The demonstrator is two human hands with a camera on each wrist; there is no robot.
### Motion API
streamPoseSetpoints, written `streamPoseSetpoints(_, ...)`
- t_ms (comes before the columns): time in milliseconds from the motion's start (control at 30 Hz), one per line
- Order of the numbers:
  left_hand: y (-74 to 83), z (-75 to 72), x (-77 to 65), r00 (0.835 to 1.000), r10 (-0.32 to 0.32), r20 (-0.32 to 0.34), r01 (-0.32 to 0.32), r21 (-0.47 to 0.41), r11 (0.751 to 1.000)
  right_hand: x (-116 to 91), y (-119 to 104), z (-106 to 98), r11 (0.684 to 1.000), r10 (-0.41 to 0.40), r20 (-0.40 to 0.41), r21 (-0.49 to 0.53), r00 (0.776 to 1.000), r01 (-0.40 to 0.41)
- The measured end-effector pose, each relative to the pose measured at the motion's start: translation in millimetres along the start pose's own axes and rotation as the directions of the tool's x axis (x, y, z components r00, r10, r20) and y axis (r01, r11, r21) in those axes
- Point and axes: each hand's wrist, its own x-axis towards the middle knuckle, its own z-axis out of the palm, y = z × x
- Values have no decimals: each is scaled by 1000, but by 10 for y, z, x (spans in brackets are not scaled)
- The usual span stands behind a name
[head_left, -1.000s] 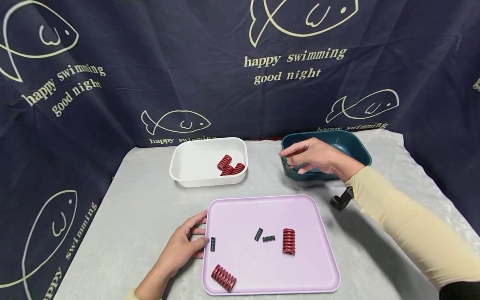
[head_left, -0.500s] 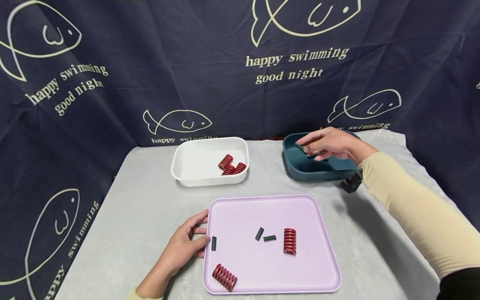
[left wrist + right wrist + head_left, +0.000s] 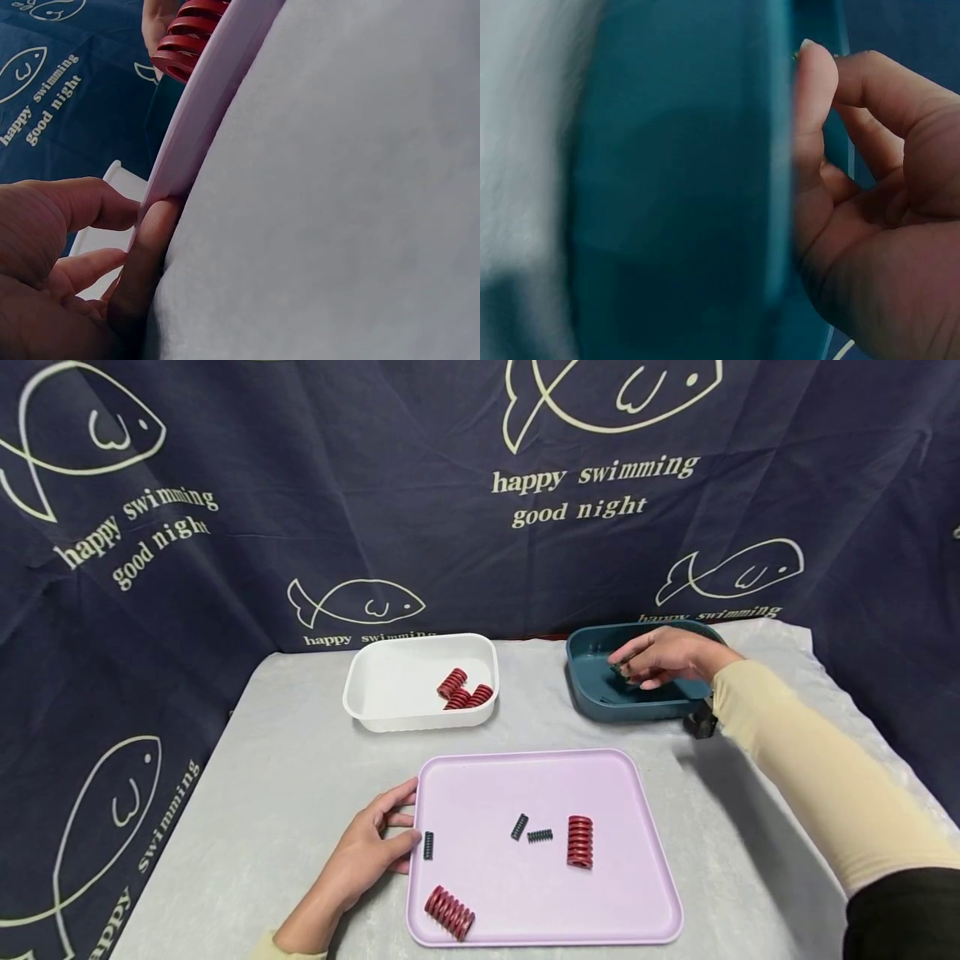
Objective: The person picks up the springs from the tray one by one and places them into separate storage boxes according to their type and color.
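Note:
My left hand (image 3: 363, 847) grips the left rim of a lilac tray (image 3: 480, 785), with fingers on both sides of the edge in the left wrist view. Over the inside of a teal bin (image 3: 622, 712), my right hand (image 3: 675, 653) pinches a small dark green spring (image 3: 617, 670), mostly hidden by the fingers. Another small spring (image 3: 607, 700) lies on the bin floor. On the tray, one dark green spring (image 3: 428, 846) lies beside my left thumb. Two more, a tilted spring (image 3: 520, 827) and a level spring (image 3: 540, 836), lie mid-tray near a large red spring (image 3: 580, 842).
A second large red spring (image 3: 450, 912) lies in the tray's near left corner. Behind the tray stands a white bin (image 3: 390, 724) with red springs (image 3: 457, 700) at its right end. A navy curtain (image 3: 450, 527) hangs behind the grey cloth-covered table (image 3: 300, 735).
My right hand has moved right from the teal bin's left rim and then lowered into the bin with the small spring. My left hand stays on the tray rim.

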Motion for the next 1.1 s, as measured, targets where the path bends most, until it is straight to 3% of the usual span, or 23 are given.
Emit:
streamPoseSetpoints(400,4,9,3,1000,1,-10,-1,15,1000,70,176,34,999,42,20,-32,999,-41)
streamPoseSetpoints(733,14,8,4,1000,0,-8,0,9,1000,51,258,-23,999,44,-31,-18,999,-45)
streamPoseSetpoints(933,26,12,-1,1000,-4,-10,5,14,1000,-9,226,16,1000,9,-27,9,1000,-8)
streamPoseSetpoints(1100,31,13,2,1000,-7,-7,7,12,1000,-47,129,107,996,-90,-32,25,995,91)
